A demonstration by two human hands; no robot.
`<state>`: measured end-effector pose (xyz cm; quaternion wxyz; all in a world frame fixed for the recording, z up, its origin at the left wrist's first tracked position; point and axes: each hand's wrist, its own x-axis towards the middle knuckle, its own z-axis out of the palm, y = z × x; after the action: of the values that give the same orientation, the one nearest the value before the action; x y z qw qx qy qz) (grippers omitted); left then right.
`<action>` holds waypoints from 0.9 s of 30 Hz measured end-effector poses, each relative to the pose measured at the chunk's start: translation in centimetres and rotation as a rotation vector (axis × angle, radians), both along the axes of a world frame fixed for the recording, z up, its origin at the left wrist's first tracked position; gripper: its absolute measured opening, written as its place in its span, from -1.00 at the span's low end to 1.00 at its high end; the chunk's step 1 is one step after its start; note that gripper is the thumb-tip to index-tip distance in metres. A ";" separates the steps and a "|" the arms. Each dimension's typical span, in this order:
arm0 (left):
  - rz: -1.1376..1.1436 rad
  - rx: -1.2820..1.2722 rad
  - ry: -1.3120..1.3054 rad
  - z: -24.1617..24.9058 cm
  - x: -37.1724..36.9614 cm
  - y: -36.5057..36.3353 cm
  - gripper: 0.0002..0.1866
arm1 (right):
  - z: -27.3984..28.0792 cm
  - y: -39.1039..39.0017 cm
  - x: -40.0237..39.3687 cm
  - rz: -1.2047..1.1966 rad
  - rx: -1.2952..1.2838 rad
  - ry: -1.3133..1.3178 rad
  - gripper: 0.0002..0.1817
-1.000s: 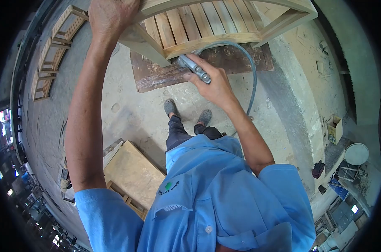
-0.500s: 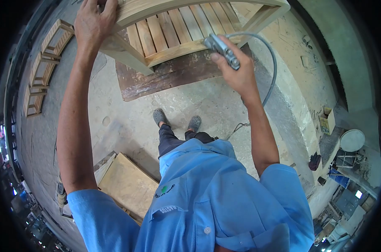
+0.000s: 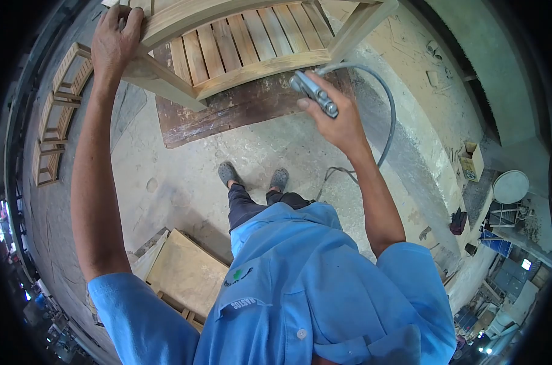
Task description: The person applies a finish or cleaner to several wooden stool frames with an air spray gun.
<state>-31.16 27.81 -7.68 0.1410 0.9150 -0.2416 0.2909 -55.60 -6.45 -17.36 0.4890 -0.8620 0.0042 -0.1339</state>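
Note:
A slatted wooden chair frame (image 3: 245, 42) stands on a dark stained board (image 3: 227, 112) on the concrete floor ahead of me. My left hand (image 3: 114, 39) grips the frame's upper left corner rail. My right hand (image 3: 333, 115) holds a grey metal air tool (image 3: 314, 92) with its tip just below the frame's front rail. A grey hose (image 3: 388, 115) curves from the tool to the right and down to the floor.
Several slatted wooden frames (image 3: 57, 115) lie in a row at the left. A plywood panel (image 3: 187, 274) rests on wood pieces near my left side. A cardboard box (image 3: 470, 161), a round stool (image 3: 510, 188) and clutter stand at the right. My feet (image 3: 254, 176) are below the board.
My view has tilted, so the chair frame sits slightly higher and further left. My right hand with the air tool has dropped a little below the front rail. My left hand keeps its hold.

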 end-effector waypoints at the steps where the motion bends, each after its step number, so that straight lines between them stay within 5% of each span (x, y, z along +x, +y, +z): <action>1: 0.025 -0.035 0.004 -0.1 0.0 -0.2 -0.67 | -0.2 -0.1 -0.3 0.009 -0.014 -0.017 -0.44; 12: 0.057 -0.123 -0.002 -0.1 0.0 -0.4 -0.59 | 2.9 -0.6 6.9 -0.084 0.002 -0.058 -0.48; 20: -0.004 0.008 0.023 0.3 -0.3 -0.2 -0.68 | 1.8 -1.2 1.1 -0.053 0.015 0.088 -0.47; 27: 0.074 -0.149 0.021 -0.1 -0.2 -0.8 -0.59 | 1.9 -1.7 3.2 -0.091 -0.045 0.039 -0.47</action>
<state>-31.38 27.04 -7.74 0.2002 0.9134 -0.1836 0.3033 -52.44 -8.19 -15.44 0.4628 -0.8740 0.0498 -0.1393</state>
